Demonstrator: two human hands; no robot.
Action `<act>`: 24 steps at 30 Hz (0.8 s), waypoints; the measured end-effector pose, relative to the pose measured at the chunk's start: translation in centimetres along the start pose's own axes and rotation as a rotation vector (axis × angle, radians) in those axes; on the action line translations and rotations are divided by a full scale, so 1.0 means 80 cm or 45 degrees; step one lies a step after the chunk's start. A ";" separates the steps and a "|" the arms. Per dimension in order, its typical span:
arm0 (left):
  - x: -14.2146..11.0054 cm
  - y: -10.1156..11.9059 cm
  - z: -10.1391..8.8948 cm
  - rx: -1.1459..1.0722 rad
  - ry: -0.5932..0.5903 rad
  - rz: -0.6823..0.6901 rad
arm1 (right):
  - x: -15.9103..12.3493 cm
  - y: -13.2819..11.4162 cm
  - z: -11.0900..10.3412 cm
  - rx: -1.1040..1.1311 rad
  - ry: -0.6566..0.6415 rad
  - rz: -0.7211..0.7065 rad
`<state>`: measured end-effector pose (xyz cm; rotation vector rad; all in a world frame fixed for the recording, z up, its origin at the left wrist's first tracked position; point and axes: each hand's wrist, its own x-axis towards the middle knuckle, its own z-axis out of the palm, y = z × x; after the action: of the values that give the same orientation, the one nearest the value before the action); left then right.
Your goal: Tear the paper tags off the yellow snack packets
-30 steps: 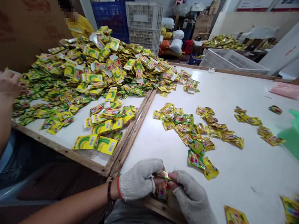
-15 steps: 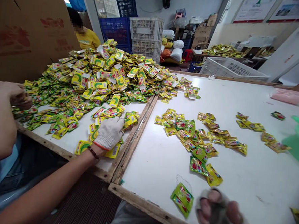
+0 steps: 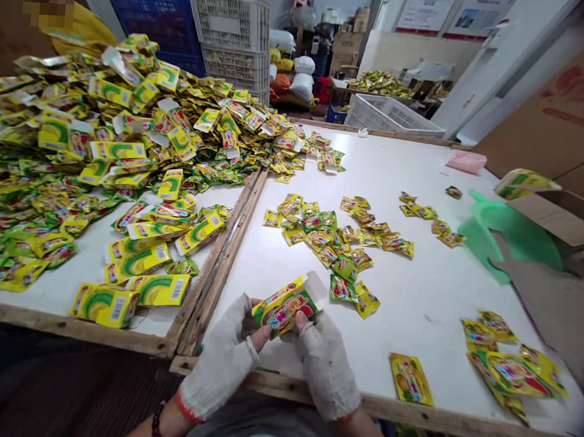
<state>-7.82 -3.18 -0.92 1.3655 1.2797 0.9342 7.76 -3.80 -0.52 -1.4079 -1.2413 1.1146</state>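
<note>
A small yellow-and-green carton (image 3: 287,305) is held between my two hands above the front edge of the white table. Its white end flap stands open at the upper right. My left hand (image 3: 224,353), in a white fingerless glove, grips the carton's left end. On its right end, my right hand (image 3: 327,359), gloved alike, presses a thumb to the printed face. Beyond the carton lie scattered green and yellow sachets (image 3: 343,268). A flat yellow packet (image 3: 411,379) rests right of my right hand. Several closed-looking cartons (image 3: 143,262) lie to the left.
A large heap of cartons and sachets (image 3: 129,123) covers the left table. A raised wooden strip (image 3: 220,254) divides the tables. At right are a green plastic basin (image 3: 514,225), an open cardboard box (image 3: 564,212) and a blurred packet cluster (image 3: 515,370).
My left hand has come from the cartons on the left table to the front middle. Both hands now hold one carton. The view has turned right, and the neighbouring person's arm is out of sight.
</note>
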 end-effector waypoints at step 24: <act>0.010 -0.012 0.002 -0.065 -0.307 0.114 | -0.014 0.032 -0.037 -0.093 0.008 -0.107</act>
<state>-7.78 -2.51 -1.95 1.4561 1.0138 0.8287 11.01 -5.31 -2.52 -1.3990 -1.3363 1.0155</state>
